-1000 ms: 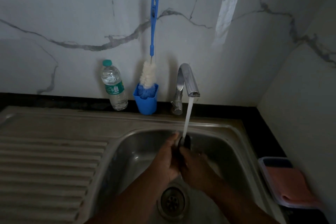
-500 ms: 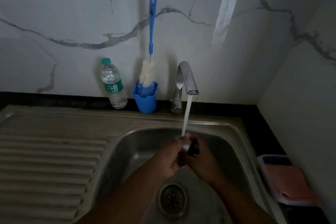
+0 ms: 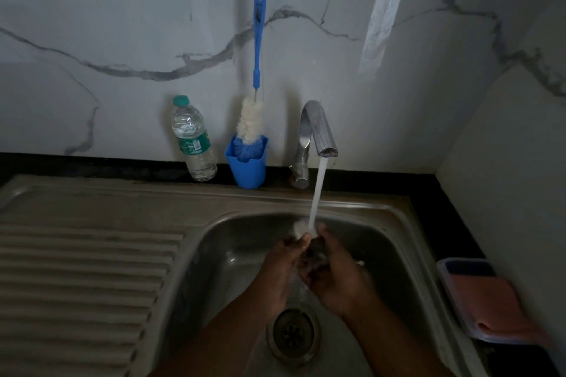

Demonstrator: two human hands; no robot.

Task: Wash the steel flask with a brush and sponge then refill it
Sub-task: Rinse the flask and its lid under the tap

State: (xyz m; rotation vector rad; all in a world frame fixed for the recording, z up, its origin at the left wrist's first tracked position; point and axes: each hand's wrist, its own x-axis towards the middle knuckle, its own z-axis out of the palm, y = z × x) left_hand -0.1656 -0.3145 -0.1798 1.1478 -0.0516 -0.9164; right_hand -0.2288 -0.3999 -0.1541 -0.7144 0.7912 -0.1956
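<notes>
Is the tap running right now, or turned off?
Running. A white stream of water falls from the tap spout onto the left hand and right hand, held together over the sink.

Head view, dim overall, bluish-grey cast. One bright slanted light streak on the marble wall, upper right. Sink basin murky; both hands (dark, little detail) merge with what they hold. Faint highlights on the tap. Straight edges bow near the borders.
</notes>
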